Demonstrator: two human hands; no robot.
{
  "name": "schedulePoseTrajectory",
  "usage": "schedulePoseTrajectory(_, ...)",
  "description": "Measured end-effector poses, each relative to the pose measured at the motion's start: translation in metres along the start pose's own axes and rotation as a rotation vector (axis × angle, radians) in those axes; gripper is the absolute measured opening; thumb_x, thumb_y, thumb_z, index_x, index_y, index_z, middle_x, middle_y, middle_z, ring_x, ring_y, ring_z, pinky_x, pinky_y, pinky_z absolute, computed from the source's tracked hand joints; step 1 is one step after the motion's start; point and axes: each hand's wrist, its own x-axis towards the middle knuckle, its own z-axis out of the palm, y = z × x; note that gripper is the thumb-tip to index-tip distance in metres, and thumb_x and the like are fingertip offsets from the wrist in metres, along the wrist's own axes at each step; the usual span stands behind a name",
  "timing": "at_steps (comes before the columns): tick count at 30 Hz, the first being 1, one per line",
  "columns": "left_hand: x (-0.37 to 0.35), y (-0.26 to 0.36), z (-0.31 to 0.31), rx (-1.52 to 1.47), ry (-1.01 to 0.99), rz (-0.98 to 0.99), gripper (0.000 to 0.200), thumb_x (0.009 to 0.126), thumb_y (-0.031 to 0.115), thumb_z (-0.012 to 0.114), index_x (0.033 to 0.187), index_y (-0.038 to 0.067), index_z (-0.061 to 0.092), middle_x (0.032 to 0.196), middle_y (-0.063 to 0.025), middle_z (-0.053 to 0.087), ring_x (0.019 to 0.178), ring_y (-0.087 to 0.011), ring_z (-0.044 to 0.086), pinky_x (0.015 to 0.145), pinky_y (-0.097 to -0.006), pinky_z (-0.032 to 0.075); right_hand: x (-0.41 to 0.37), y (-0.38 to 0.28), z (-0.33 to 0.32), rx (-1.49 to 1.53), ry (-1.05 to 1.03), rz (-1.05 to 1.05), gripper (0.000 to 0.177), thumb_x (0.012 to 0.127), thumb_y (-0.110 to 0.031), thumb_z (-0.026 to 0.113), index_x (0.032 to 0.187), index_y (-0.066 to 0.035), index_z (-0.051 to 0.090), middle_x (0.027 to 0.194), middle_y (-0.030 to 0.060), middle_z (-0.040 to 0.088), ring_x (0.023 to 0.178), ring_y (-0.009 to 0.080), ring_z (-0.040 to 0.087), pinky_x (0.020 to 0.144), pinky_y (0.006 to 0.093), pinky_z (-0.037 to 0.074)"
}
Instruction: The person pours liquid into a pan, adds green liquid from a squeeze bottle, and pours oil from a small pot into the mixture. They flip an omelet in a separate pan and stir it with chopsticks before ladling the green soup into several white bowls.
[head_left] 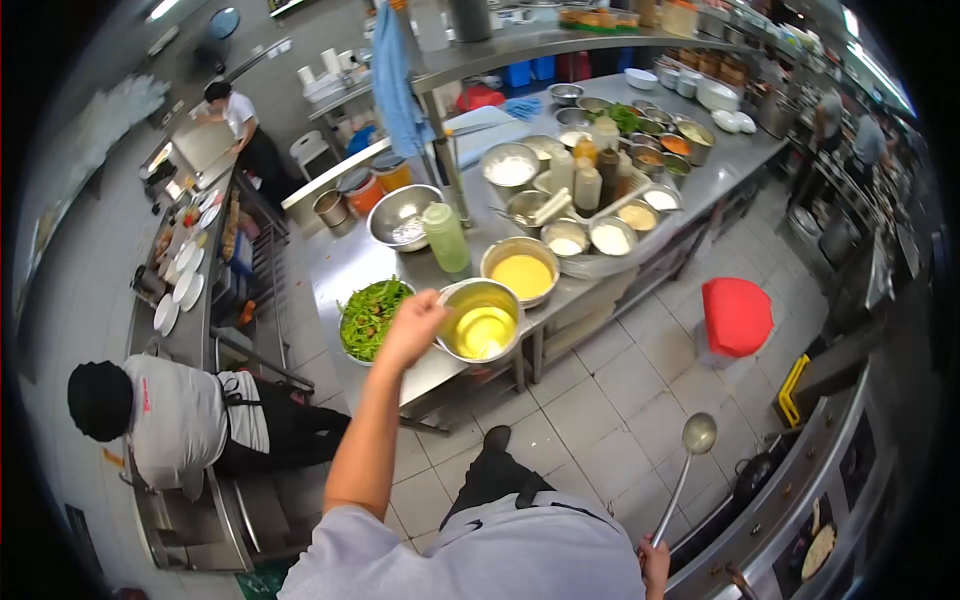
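Note:
My left hand (418, 325) is closed on the near-left rim of a metal pot (447, 347) with clear yellow liquid in it, at the front edge of the steel counter. Down at the lower right, my right hand (654, 566) grips the handle of a ladle (699, 433), its bowl held up and away from me over the floor. Left of the pot stands a bowl of chopped green vegetables (373, 318). Just behind it are a bowl of pale yellow liquid (522, 276) and a green squeeze bottle (446, 238).
Bowls, sauce bottles (587, 180) and a large steel bowl (404, 216) crowd the counter (335, 262). A red-covered bin (737, 318) stands on the tiled floor. The stove (800, 500) with a pan is at right. One person (185, 415) works at left, another (245, 130) farther back.

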Motion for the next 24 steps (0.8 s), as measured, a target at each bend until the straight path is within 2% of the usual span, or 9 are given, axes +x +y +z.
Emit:
schedulePoseTrajectory(6,0.06,-0.041,-0.162,0.044,0.297,-0.154,0.018,0.086,0.018,0.058,0.071,0.012,0.05,0.067,0.0019,0.049,0.061,-0.0112,0.054,0.048,-0.0325,0.05,0.022,0.016,0.037,-0.147,0.042,-0.002,0.018,0.08,-0.002,0.064,0.095,-0.007,0.055,0.061,0.0016,0.052,0.049,0.0127,0.05,0.046,0.0255,0.039)
schedulePoseTrajectory(8,0.087,-0.068,-0.206,0.045,0.337,-0.186,0.014,0.086,0.018,0.057,0.075,0.011,0.052,0.069,0.0011,0.051,0.062,-0.0124,0.056,0.048,-0.0331,0.052,0.023,0.025,0.049,-0.13,0.13,0.036,0.018,0.079,-0.001,0.064,0.093,-0.007,0.055,0.062,0.0017,0.053,0.049,0.0126,0.05,0.045,0.0256,0.039)
schedulePoseTrajectory(12,0.157,-0.143,-0.277,0.021,0.469,-0.292,0.006,0.086,0.017,0.053,0.085,0.011,0.051,0.078,-0.0035,0.058,0.062,-0.0176,0.059,0.052,-0.0344,0.056,0.086,0.118,0.018,0.049,0.189,0.03,0.017,0.078,-0.001,0.064,0.091,-0.008,0.055,0.062,0.0017,0.053,0.048,0.0125,0.049,0.042,0.0266,0.04)
schedulePoseTrajectory(13,0.174,-0.167,-0.291,-0.065,0.509,-0.292,0.009,0.085,0.018,0.054,0.09,0.011,0.052,0.084,-0.0049,0.058,0.068,-0.0196,0.061,0.055,-0.0359,0.058,0.072,0.105,0.028,0.003,0.218,0.044,0.012,0.079,-0.004,0.064,0.089,-0.008,0.057,0.062,0.0029,0.054,0.049,0.0149,0.052,0.043,0.0285,0.041)
schedulePoseTrajectory(16,0.234,-0.241,-0.306,-0.335,0.703,-0.316,0.024,0.086,0.02,0.056,0.106,0.007,0.054,0.102,-0.011,0.059,0.085,-0.0297,0.064,0.064,-0.044,0.061,0.034,0.07,0.07,-0.073,0.306,0.1,0.009,0.083,-0.015,0.063,0.083,-0.006,0.061,0.06,0.0063,0.057,0.053,0.0221,0.06,0.047,0.0342,0.045)
schedulePoseTrajectory(17,0.253,-0.266,-0.314,-0.432,0.689,-0.324,0.026,0.087,0.02,0.057,0.108,0.006,0.053,0.105,-0.0122,0.059,0.087,-0.031,0.064,0.063,-0.0437,0.06,0.026,0.066,0.077,-0.131,0.315,0.146,0.007,0.082,-0.01,0.061,0.078,-0.011,0.057,0.055,0.0029,0.05,0.04,0.0166,0.049,0.036,0.0306,0.038)
schedulePoseTrajectory(19,0.284,-0.3,-0.317,-0.477,0.762,-0.344,0.031,0.088,0.017,0.058,0.115,0.003,0.054,0.113,-0.0154,0.058,0.088,-0.0335,0.064,0.062,-0.044,0.061,0.009,0.07,0.089,0.081,0.325,0.142,0.004,0.082,-0.007,0.059,0.08,-0.008,0.056,0.056,0.0038,0.051,0.04,0.0179,0.05,0.035,0.0328,0.042)
schedulePoseTrajectory(21,0.312,-0.323,-0.316,-0.488,0.841,-0.388,0.033,0.089,0.017,0.057,0.117,-0.001,0.054,0.112,-0.0167,0.058,0.089,-0.0327,0.063,0.063,-0.0431,0.06,-0.006,0.069,0.099,0.029,0.299,0.136,0.003,0.082,-0.007,0.059,0.085,-0.006,0.057,0.059,0.003,0.05,0.043,0.0164,0.052,0.04,0.032,0.048)
schedulePoseTrajectory(24,0.336,-0.341,-0.307,-0.595,0.872,-0.327,0.038,0.09,0.019,0.058,0.118,-0.006,0.052,0.113,-0.0178,0.056,0.094,-0.0321,0.06,0.068,-0.0411,0.061,-0.026,0.074,0.116,0.109,0.351,0.143,0.015,0.081,-0.004,0.064,0.093,-0.006,0.055,0.062,0.0023,0.052,0.046,0.0146,0.052,0.04,0.0326,0.046)
